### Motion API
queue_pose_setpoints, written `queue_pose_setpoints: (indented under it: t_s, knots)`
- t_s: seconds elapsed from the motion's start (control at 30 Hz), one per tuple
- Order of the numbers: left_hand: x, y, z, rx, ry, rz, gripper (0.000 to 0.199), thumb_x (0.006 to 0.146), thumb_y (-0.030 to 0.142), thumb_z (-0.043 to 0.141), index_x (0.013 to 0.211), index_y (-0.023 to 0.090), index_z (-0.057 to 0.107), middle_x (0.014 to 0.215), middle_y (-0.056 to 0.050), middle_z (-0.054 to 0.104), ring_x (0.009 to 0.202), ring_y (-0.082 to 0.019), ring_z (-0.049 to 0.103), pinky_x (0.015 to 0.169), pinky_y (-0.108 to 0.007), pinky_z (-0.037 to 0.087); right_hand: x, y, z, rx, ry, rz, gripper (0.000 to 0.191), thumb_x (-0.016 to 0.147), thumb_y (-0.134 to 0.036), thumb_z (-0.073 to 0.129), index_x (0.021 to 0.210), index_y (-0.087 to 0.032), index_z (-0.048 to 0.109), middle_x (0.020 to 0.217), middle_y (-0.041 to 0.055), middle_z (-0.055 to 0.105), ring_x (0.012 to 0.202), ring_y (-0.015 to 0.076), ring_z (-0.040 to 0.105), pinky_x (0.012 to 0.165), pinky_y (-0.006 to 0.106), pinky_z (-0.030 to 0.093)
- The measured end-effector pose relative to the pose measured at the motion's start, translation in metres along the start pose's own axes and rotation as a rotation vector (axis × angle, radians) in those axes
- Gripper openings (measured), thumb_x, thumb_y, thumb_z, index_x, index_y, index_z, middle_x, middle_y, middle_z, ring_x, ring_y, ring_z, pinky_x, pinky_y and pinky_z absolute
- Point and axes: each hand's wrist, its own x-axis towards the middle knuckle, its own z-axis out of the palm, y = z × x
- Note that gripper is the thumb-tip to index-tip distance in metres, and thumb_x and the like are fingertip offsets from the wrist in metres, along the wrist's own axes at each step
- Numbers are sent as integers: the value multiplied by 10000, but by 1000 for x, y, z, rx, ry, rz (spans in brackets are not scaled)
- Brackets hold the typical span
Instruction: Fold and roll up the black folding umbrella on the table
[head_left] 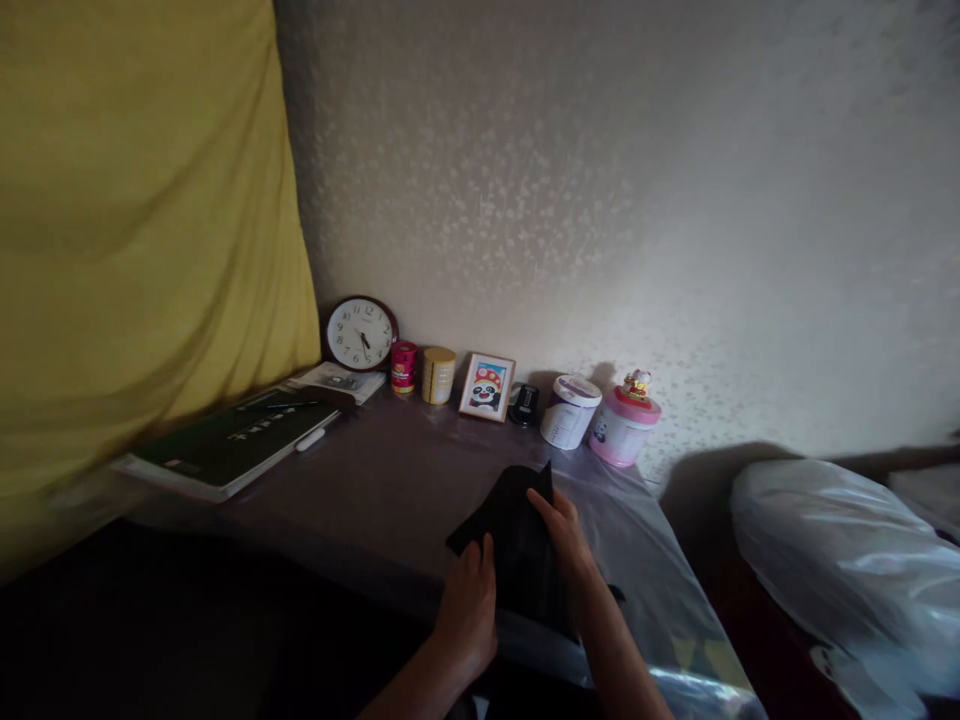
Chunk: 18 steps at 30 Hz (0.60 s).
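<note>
A black, flexible sheet-like item (pixel 521 545) is held over the near edge of the table, one pointed corner standing up at its top right. My left hand (pixel 472 600) grips its left side, fingers pressed together on it. On its upper right side my right hand (pixel 561 530) holds the edge, thumb and fingers closed on it. The item's lower part is dark and its outline there is hard to make out.
Along the back of the table (pixel 360 500) stand a clock (pixel 362 332), a pink can (pixel 403 367), a yellow can (pixel 439 376), a panda picture (pixel 487 387) and two tubs (pixel 571 412). A large green book (pixel 240 435) lies left. White plastic-covered bundle (pixel 847 550) at right.
</note>
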Motion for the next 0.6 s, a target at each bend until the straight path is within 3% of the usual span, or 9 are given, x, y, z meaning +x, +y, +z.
queue_pose_setpoints:
  t_s: [0.2,0.4,0.5,0.6]
  knots:
    - [1,-4,3,-35,45,46,819,605,19,475,1389,67,243,1390,-196,374,1281,-297,346,1036,-405,310,22,19,18,-40,-36,9,369,651,-461,663,865,-164,621,705,5,655,651,183,615,585,289,496]
    - [1,-14,10,-24,79,70,746,635,50,488,1358,86,311,1379,-180,397,1274,-294,359,1033,-420,314,48,47,14,-530,62,-95,460,658,-441,629,980,-113,616,858,69,669,839,230,616,741,337,480]
    - [-5,-19,10,17,97,64,643,716,103,474,1338,46,322,1366,-199,405,1258,-296,380,1025,-425,334,50,48,14,-660,63,-86,489,690,-415,612,1076,-115,596,950,94,673,928,248,612,799,351,465]
    - [-13,-19,1,56,192,58,490,812,166,423,1285,48,388,1333,-207,428,1220,-305,420,999,-440,364,44,39,17,-633,-45,-101,448,750,-472,551,1034,-132,620,930,88,686,899,231,628,761,330,475]
